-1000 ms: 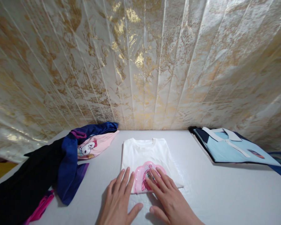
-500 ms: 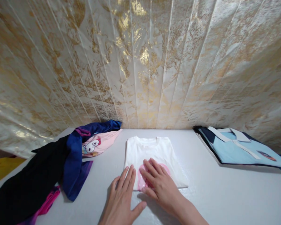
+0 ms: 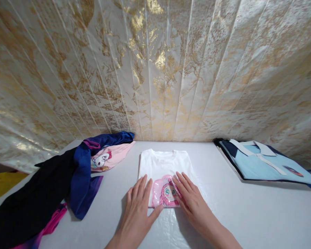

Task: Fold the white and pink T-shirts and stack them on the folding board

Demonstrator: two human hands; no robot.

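Observation:
A folded white T-shirt (image 3: pixel 162 163) with a pink cartoon print (image 3: pixel 166 192) lies flat on the white table (image 3: pixel 248 214), collar toward the wall. My left hand (image 3: pixel 138 207) rests flat on its lower left corner, fingers stretched out, thumb along the near edge. My right hand (image 3: pixel 191 199) lies flat on the lower right part, fingers spread beside the print. Neither hand holds anything.
A heap of unfolded clothes (image 3: pixel 54 186) in black, navy and pink covers the table's left side. Folded light-blue polo shirts (image 3: pixel 261 162) are stacked at the right. A gold-patterned curtain (image 3: pixel 155 69) hangs close behind the table.
My right hand slid off the pink print to the right, uncovering it. My left hand moved forward onto the shirt's left corner.

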